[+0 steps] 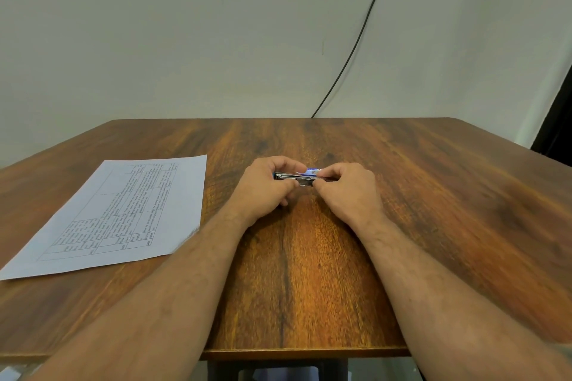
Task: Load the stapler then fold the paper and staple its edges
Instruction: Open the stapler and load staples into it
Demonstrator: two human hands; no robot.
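A small metal stapler [289, 176] with a blue part lies between both hands at the middle of the wooden table [433, 195]. My left hand [266, 189] grips its left end with curled fingers. My right hand [346, 187] pinches the right end, where a small blue and white staple box [312, 171] shows just behind the fingertips. Whether the right fingers hold the box or the stapler I cannot tell. A printed sheet of paper [117, 213] with a table of text lies flat to the left, untouched.
A black cable [356, 49] runs down the pale wall behind the table. A dark edge [557, 120] stands at the far right. Bare wood lies to the right and in front of the hands.
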